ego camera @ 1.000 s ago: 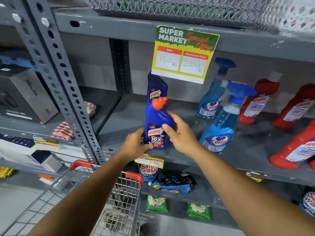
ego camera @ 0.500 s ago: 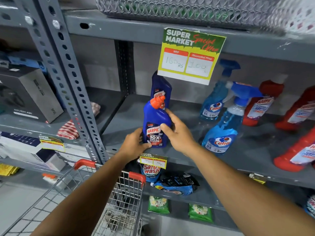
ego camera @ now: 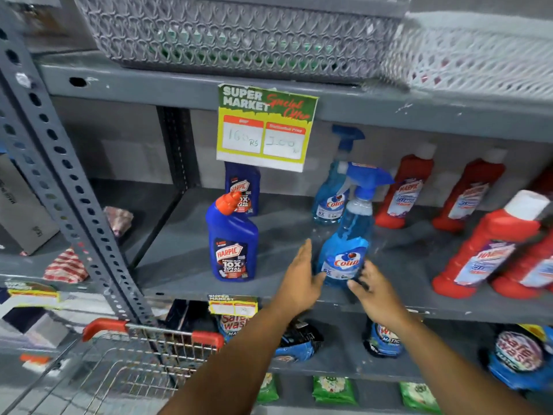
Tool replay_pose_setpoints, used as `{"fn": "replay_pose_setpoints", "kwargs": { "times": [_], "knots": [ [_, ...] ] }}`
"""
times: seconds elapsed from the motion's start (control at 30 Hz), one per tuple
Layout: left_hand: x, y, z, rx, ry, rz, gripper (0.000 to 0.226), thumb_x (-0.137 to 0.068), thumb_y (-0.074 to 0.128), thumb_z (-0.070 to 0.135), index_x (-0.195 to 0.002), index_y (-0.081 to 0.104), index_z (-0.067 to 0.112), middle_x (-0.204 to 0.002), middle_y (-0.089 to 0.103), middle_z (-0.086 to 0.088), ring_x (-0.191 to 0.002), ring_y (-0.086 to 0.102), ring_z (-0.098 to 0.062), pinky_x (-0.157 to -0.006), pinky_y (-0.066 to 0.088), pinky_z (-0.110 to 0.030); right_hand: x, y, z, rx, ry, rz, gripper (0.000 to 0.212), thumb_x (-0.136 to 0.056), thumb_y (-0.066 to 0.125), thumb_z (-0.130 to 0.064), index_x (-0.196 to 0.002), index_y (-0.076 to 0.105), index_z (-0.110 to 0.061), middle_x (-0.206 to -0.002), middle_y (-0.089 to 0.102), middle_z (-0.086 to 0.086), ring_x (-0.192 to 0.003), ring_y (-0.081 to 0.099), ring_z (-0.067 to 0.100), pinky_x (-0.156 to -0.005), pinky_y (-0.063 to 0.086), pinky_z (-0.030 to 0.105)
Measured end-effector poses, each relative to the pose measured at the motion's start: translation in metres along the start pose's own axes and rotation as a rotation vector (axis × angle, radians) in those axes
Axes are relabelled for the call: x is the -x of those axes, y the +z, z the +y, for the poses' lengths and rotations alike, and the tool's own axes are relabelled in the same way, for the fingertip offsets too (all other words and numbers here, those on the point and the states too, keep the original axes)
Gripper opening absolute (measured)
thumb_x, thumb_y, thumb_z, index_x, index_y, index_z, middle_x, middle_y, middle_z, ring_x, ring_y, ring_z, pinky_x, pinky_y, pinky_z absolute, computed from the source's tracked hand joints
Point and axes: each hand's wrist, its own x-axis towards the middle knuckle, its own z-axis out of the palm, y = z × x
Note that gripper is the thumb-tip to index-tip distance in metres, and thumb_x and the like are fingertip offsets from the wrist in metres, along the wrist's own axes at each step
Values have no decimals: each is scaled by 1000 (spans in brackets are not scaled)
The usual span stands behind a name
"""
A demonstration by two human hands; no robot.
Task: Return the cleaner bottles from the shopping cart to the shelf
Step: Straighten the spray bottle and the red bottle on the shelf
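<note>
A blue Harpic bottle (ego camera: 232, 244) with an orange cap stands upright near the front of the grey shelf (ego camera: 179, 265), with no hand on it. A second blue Harpic bottle (ego camera: 244, 190) stands behind it. To its right stands a blue Colin spray bottle (ego camera: 347, 250), with another Colin bottle (ego camera: 330, 199) behind. My left hand (ego camera: 299, 277) is beside the front Colin bottle's left side, fingers spread, thumb near its base. My right hand (ego camera: 374, 292) has its fingertips at that bottle's lower right. The shopping cart (ego camera: 149, 339) with red handle grips is at the lower left.
Several red Harpic bottles (ego camera: 484, 247) fill the shelf's right part. A special-offer price sign (ego camera: 264, 127) hangs from the shelf above, which carries plastic baskets (ego camera: 239, 34). A perforated steel upright (ego camera: 68, 187) stands at the left. Detergent pouches (ego camera: 517, 354) lie on the shelf below.
Both hands have let go of the front blue Harpic bottle, which now stands alone on the shelf. They have moved right to the front Colin spray bottle.
</note>
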Motion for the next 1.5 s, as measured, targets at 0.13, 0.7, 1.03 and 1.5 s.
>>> {"fn": "replay_pose_setpoints", "kwargs": {
  "times": [0.13, 0.7, 1.03, 1.5],
  "knots": [
    [-9, 10, -13, -11, 16, -20, 51, -81, 64, 8, -127, 50, 25, -126, 65, -3, -114, 61, -19, -99, 50, -40, -9, -6, 7, 70, 14, 31, 44, -87, 60, -9, -129, 49, -19, -112, 66, -2, -105, 63, 12, -99, 49, 40],
    [59, 63, 7, -156, 307, 361, 39, -82, 59, 32, -119, 48, 24, -122, 53, 3, -117, 45, -9, -105, 23, -8, 35, -69, 42, -270, -143, 759, 32, -84, 65, -19, -108, 54, -35, -102, 64, -8, -95, 61, 15, -87, 47, 32],
    [-60, 227, 100, 95, 59, -202, 66, -74, 66, 22, -136, 46, 16, -135, 57, -3, -123, 55, -16, -108, 41, -41, -6, -217, 155, 79, -132, 86, 50, -85, 62, -6, -126, 44, -29, -118, 63, -14, -104, 61, -8, -100, 48, 35],
    [-59, 193, 74, 74, -90, -166, 41, -84, 67, 14, -122, 56, 24, -125, 65, 6, -117, 58, -7, -106, 45, -42, -18, -186, 134, 97, -239, 50, 45, -83, 68, -18, -126, 54, -22, -112, 69, -10, -98, 63, -1, -90, 49, 18]
  ]
}}
